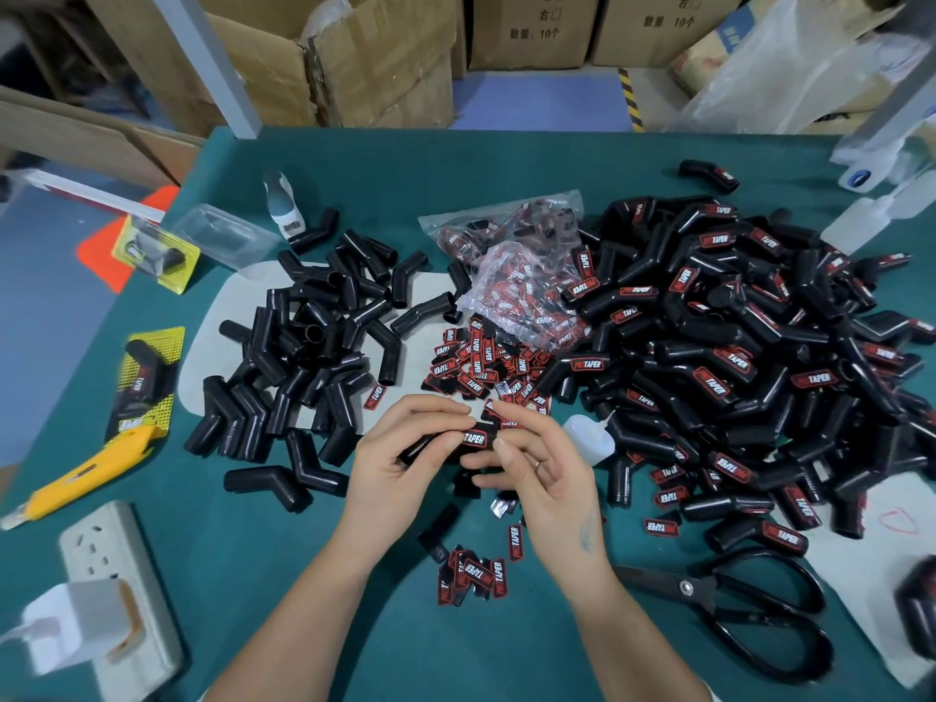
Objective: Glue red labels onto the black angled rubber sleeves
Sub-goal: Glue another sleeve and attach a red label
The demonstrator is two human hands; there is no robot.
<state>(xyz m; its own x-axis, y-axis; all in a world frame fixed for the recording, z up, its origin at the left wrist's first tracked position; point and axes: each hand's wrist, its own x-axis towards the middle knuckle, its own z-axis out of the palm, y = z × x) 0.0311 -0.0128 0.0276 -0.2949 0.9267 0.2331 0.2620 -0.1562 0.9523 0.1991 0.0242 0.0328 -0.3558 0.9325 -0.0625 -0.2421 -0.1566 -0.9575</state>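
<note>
Sleeve in hand: a black angled rubber sleeve (439, 444) is held above the near middle of the teal table (506, 159), with a red "TAPER" label (475, 439) on its upper face.
Left hand: the left hand (405, 456) grips the sleeve, fingers curled over its top and thumb beside the label.
Right hand: the right hand (539, 461) touches the sleeve's right end, forefinger and thumb pinching there, other fingers loosely spread (a ring on one).
Loose labels: red labels (481, 364) lie just beyond the hands; more (476, 570) sit nearer the front edge.
Unlabelled pile: bare black sleeves (309, 342) lie left of centre.
Labelled pile: finished sleeves (749, 357) fill the right side.
Glue: a small white squeeze bottle (587, 438) lies beside the right hand.
Tools: black scissors (734, 615) near the front right corner; a yellow utility knife (86, 473) by the left edge.
</note>
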